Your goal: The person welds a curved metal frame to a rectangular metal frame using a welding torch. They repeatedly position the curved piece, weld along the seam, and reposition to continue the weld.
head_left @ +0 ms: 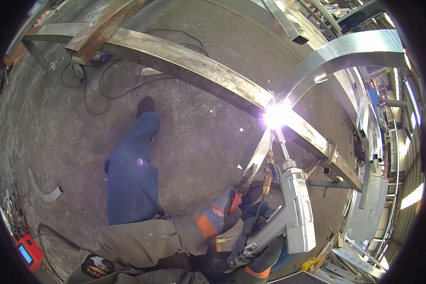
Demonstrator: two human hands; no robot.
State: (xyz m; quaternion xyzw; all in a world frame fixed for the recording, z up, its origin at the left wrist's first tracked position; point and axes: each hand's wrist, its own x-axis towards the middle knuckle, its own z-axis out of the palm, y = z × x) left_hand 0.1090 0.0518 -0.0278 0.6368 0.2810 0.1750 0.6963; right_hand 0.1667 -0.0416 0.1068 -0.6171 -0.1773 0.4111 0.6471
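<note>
A bright white glare [277, 116] covers the spot where a curved metal piece [345, 47] meets the long square steel tube [189, 68]; the joint itself is hidden. My right hand [262, 232], gloved, is closed around the handle of a grey welding gun [296, 203], its tip at the glare. A wire feed tube with brass fittings [268, 177] runs beside its nozzle. To the left, my gloved left hand [217, 215] is closed on a red-handled tool [236, 202], perhaps pliers. From its dark end a flat metal strip [256, 154] slants up toward the glare.
A rusty tube [99, 35] lies across the steel tube at upper left. Black cables [102, 97] trail over the floor below it. My blue-clad leg [132, 175] is at left, near a curved metal offcut [45, 191]. Metal stock [350, 260] is piled at lower right.
</note>
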